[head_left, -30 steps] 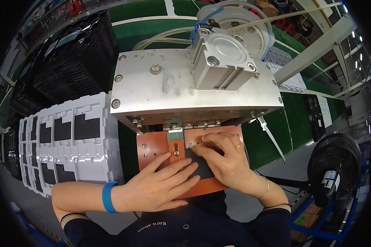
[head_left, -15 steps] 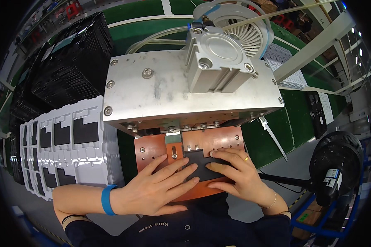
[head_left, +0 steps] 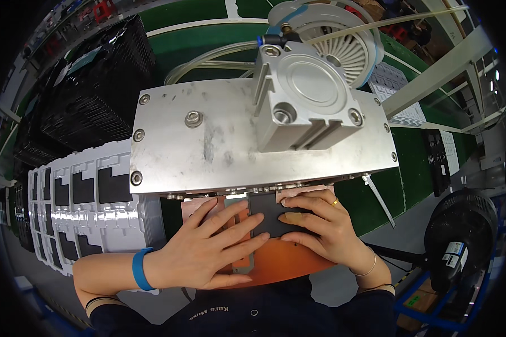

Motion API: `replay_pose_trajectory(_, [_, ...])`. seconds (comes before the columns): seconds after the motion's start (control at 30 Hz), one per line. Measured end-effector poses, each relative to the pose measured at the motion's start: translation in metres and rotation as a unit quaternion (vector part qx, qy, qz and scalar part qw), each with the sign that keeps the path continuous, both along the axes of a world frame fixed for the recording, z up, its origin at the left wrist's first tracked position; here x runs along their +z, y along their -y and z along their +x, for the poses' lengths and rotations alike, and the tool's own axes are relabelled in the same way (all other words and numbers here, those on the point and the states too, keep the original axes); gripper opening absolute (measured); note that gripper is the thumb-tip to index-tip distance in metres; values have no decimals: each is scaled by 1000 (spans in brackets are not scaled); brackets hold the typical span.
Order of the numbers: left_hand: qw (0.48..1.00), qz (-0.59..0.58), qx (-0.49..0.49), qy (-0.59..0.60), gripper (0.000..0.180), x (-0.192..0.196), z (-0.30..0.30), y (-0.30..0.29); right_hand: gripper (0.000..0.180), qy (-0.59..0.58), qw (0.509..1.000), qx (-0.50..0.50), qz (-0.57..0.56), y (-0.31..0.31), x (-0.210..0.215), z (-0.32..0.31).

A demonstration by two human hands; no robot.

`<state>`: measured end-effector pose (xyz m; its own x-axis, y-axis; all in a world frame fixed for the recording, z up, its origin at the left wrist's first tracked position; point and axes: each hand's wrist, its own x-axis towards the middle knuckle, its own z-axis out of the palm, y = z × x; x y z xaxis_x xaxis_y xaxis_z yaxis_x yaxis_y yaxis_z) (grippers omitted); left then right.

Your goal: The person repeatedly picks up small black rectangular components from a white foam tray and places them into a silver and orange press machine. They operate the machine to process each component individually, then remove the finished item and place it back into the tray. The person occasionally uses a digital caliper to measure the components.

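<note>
A dark grey flat piece (head_left: 271, 216) with a stepped outline lies on an orange-brown fixture plate (head_left: 287, 255). My left hand (head_left: 211, 244) is open, its fingers spread over the plate and the tips at the piece's left edge. On the piece's right side rest the fingertips of my right hand (head_left: 323, 227); they are slightly bent and apart, with the thumb near its lower edge. Just beyond the fingers is a silver metal press block (head_left: 225, 160), which hides the far part of the plate. A square metal cylinder (head_left: 315, 95) sits on top of it.
White moulded trays (head_left: 115, 219) holding dark pieces are stacked at the left, with black trays (head_left: 95, 90) behind. A white fan (head_left: 343, 50) stands behind the press, and a black fan (head_left: 461, 236) at the right. A metal caliper-like tool (head_left: 379, 202) lies on the green tabletop (head_left: 413, 185).
The view has shifted, and the press block now hides more of the plate's far part. Both hands stay at the dark piece, with their fingers in nearly the same pose.
</note>
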<state>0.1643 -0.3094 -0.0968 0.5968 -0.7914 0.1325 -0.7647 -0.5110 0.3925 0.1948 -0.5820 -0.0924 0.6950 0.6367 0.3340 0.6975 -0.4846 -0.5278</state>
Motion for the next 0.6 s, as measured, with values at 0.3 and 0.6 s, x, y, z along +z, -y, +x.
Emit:
replay_pose_trajectory(0.3, [1000, 6, 2, -6, 60, -2, 0, 1, 33, -2, 1000, -8, -10, 0, -1, 0])
replay_pose_trajectory(0.6, [1000, -8, 2, -24, 60, -7, -2, 0, 34, -15, 1000, -10, -25, 2, 0, -2])
